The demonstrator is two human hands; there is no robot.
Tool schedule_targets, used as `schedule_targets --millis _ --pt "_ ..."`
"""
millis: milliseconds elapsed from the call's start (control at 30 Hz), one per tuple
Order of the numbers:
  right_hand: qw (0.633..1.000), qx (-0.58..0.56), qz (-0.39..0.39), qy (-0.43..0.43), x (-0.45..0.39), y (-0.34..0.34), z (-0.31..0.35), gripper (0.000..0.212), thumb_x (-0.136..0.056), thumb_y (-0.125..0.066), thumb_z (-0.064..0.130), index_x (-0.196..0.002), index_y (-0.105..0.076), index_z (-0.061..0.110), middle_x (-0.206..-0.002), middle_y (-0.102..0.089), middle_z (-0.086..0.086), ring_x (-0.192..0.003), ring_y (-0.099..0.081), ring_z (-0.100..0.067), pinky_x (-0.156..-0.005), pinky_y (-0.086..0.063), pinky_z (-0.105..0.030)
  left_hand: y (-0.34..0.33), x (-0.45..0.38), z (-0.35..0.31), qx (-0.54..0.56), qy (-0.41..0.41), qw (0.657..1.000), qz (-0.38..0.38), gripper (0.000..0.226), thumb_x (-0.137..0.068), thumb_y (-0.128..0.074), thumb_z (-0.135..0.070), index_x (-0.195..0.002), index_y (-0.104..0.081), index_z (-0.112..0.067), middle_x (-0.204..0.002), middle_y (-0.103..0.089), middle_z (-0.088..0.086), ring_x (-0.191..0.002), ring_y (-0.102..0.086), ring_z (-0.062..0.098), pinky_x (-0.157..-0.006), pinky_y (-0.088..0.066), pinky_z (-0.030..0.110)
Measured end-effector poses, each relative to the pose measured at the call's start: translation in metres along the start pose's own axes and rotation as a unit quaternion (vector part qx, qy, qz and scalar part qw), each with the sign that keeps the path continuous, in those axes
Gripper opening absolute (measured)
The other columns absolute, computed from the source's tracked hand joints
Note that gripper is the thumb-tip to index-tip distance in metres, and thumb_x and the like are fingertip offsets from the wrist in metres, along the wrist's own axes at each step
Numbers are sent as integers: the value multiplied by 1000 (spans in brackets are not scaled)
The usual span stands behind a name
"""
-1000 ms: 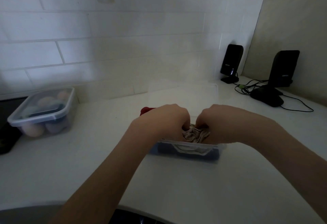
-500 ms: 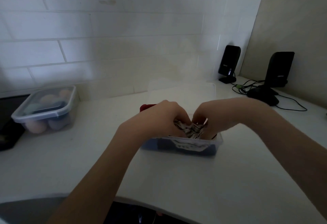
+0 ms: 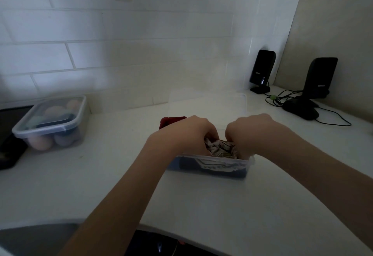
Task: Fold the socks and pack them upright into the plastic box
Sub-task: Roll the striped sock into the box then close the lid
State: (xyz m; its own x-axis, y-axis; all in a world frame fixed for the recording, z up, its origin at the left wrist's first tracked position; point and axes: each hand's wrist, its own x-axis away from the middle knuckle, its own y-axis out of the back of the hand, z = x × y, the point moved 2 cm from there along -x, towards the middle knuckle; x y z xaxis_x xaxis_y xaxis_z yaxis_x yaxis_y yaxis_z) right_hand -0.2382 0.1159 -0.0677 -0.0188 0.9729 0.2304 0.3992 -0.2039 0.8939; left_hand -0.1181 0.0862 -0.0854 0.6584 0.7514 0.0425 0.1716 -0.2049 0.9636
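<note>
A clear plastic box stands on the white counter in the middle of the view. A grey-and-white patterned sock sits bunched inside it, above dark blue socks seen through the front wall. My left hand and my right hand reach down into the box side by side, fingers curled and pinching the patterned sock between them. A red sock lies on the counter just behind my left hand. The fingertips are hidden inside the box.
The box's clear lid lies flat behind it by the tiled wall. A second lidded plastic box with rolled socks stands at the left. Two black speakers with cables and a black mouse are in the right corner.
Both hands stay on the patterned sock and have pushed it slightly lower into the box. The camera has shifted a little.
</note>
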Motion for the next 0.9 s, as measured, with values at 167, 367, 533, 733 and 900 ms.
schedule_targets --millis 167,367,533,733,900 --pt "998 45 45 21 0 2 5 22 -83 -55 10 -104 -56 18 -70 -41 3 -58 -38 -12 -54 -30 -25 -2 -1 1 0 2 1000 2 44 -76 -72 -27 -119 -60 -26 -111 -64 -6 -85 -50 8 -74 -39 20" --pt "994 -18 96 46 -6 0 -5 36 -81 -64 19 -116 -57 13 -99 -67 0 -57 -54 -10 -51 -42 -20 -1 7 0 34 -2 999 -2 41 -80 -69 -30 -119 -61 -25 -111 -65 -7 -91 -57 10 -79 -46 21" --pt "970 -186 150 47 -4 4 -28 50 -77 -74 21 -123 -56 20 -120 -64 4 -57 -65 -7 -50 -50 -17 9 21 2 57 1 998 -23 40 -82 -68 -26 -121 -60 -27 -118 -63 -8 -101 -57 8 -90 -47 22" --pt "950 -285 101 72 8 21 -42 58 -76 -74 23 -129 -51 24 -123 -63 1 -82 -70 -17 -65 -55 -26 35 49 14 100 28 980 -170 36 -77 -71 -4 -108 -69 -23 -99 -68 -6 -92 -61 5 -87 -48 18" --pt "911 -351 -109 189 5 36 -13 48 -74 -76 24 -118 -57 33 -108 -63 12 -86 -65 -11 -75 -55 -27 40 56 33 18 92 974 -206 32 -74 -70 1 -99 -73 -19 -94 -71 2 -83 -62 14 -75 -47 21"
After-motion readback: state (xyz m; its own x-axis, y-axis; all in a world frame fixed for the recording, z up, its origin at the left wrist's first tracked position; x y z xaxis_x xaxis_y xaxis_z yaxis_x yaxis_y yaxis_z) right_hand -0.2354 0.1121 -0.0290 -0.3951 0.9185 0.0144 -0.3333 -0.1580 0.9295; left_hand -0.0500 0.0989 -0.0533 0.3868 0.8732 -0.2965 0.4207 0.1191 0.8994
